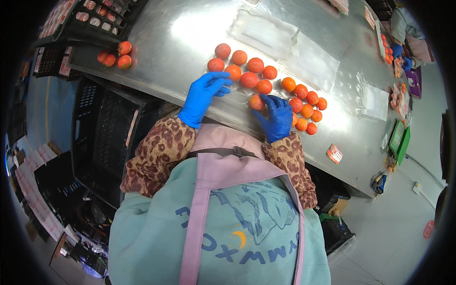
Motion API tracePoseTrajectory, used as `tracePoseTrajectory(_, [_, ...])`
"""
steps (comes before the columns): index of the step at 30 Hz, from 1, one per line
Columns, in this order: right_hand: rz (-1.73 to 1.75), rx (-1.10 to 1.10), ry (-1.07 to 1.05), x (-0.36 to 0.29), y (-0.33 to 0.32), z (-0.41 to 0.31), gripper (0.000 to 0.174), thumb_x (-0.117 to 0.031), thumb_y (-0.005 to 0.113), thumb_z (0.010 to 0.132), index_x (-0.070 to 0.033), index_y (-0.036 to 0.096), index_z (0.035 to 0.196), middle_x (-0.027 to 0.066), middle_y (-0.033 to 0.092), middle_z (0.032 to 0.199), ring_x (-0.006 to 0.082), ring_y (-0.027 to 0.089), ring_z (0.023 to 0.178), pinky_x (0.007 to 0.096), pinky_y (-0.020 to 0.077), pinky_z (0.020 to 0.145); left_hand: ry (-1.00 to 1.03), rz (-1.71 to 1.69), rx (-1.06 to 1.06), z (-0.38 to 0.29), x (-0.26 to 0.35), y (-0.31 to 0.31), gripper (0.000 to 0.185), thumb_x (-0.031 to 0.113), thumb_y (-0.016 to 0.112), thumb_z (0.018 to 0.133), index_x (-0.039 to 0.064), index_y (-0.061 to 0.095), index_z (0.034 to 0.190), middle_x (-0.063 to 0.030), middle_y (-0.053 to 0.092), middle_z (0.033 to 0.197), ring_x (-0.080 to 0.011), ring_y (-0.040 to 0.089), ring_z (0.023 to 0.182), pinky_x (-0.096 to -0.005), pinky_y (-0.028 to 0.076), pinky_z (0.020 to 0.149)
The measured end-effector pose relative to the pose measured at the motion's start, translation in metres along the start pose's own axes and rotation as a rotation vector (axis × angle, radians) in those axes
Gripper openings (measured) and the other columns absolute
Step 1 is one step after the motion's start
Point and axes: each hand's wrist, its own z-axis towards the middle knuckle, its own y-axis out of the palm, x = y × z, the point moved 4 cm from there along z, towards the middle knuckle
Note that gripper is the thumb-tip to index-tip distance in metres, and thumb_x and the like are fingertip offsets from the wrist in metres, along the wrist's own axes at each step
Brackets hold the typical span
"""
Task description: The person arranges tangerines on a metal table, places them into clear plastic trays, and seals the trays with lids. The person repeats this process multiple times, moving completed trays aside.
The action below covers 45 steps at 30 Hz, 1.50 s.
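My left hand, in a blue glove, has its fingertips at a persimmon in a clear plastic tray; whether it grips the fruit I cannot tell. The fingers of my right hand, gloved in darker blue, curl round another persimmon in the front row of that tray. Beyond it sit two rows of orange-red fruit. A second clear tray to the right holds several smaller orange fruits, partly hidden behind my right hand.
Clear packs with white liners lie behind the trays on the metal table. Several loose persimmons sit at the left beside a black crate. Another black crate stands below the edge. A co-worker's gloved hands are far right.
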Motion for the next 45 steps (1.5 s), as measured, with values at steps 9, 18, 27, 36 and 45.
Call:
tracePoseTrajectory(9, [-0.092,0.149,0.195,0.049,-0.054,-0.006,0.049,-0.030,0.080,0.066,-0.011,0.063,0.108,0.0106,0.054,0.118,0.0333,0.050,0.110,0.0454,0.0409,0.092,0.026,0.016,0.006,-0.003,-0.002,0.005,0.027,0.021,0.051,0.094,0.004,0.060,0.113,-0.0077,0.064,0.100,-0.0142,0.061,0.087,-0.0281,0.047,0.081])
tracePoseTrajectory(18, [-0.372,-0.034,0.270,0.081,-0.059,-0.005,0.042,-0.034,0.077,0.067,-0.007,0.068,0.097,0.0156,0.048,0.131,0.0383,0.039,0.124,0.0458,0.0361,0.100,0.008,0.005,0.003,-0.006,-0.010,0.017,0.026,0.021,0.052,0.093,0.004,0.060,0.112,-0.0077,0.065,0.100,-0.0137,0.061,0.086,-0.0273,0.048,0.079])
tracePoseTrajectory(27, [-0.338,-0.170,0.300,0.090,-0.057,0.005,0.043,-0.036,0.078,0.065,-0.007,0.070,0.096,0.0169,0.047,0.133,0.0374,0.030,0.131,0.0437,0.0298,0.106,0.009,0.002,0.003,-0.006,-0.016,0.021,0.025,0.019,0.052,0.094,0.004,0.061,0.111,-0.0081,0.065,0.099,-0.0143,0.062,0.085,-0.0267,0.048,0.077])
tracePoseTrajectory(36, [-0.114,-0.051,0.313,0.097,-0.064,-0.005,0.037,-0.031,0.080,0.062,-0.008,0.071,0.090,0.0144,0.047,0.132,0.0371,0.030,0.131,0.0472,0.0309,0.105,-0.005,-0.024,-0.004,-0.007,-0.017,0.022,0.022,0.017,0.052,0.093,0.005,0.061,0.110,-0.0080,0.065,0.099,-0.0146,0.062,0.086,-0.0267,0.048,0.077])
tracePoseTrajectory(45, [0.366,0.045,0.179,0.064,-0.085,-0.008,0.038,-0.016,0.079,0.063,-0.009,0.066,0.097,0.0120,0.045,0.136,0.0362,0.026,0.135,0.0484,0.0270,0.107,-0.104,-0.016,-0.245,-0.010,-0.019,0.053,0.030,0.023,0.053,0.094,0.004,0.058,0.116,-0.0074,0.064,0.100,-0.0141,0.061,0.083,-0.0263,0.048,0.077])
